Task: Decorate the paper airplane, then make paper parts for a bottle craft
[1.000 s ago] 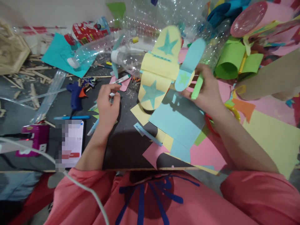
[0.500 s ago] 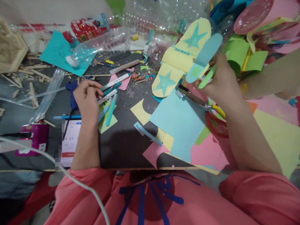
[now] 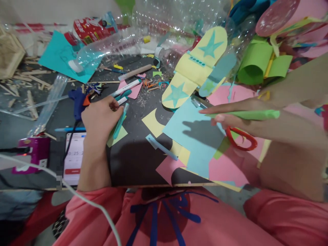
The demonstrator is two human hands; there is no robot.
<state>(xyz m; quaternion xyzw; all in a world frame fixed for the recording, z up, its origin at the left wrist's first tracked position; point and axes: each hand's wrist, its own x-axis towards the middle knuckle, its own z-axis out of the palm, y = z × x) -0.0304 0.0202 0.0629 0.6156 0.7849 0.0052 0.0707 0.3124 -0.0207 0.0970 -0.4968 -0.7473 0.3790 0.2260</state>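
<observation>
Holding a green paper strip (image 3: 246, 114) over a cluttered craft desk (image 3: 135, 160).
Your right hand (image 3: 230, 116) pinches the strip above blue paper (image 3: 194, 133), near red-handled scissors (image 3: 241, 140). Your left hand (image 3: 101, 118) curls its fingers around teal markers (image 3: 121, 116) on the desk beside a phone (image 3: 73, 157).

Matt green paper strip (image 3: 246, 114) in the right grip; beneath it matt blue paper sheet (image 3: 194, 131); smooth plastic pens (image 3: 122, 102) at the left grip.
</observation>
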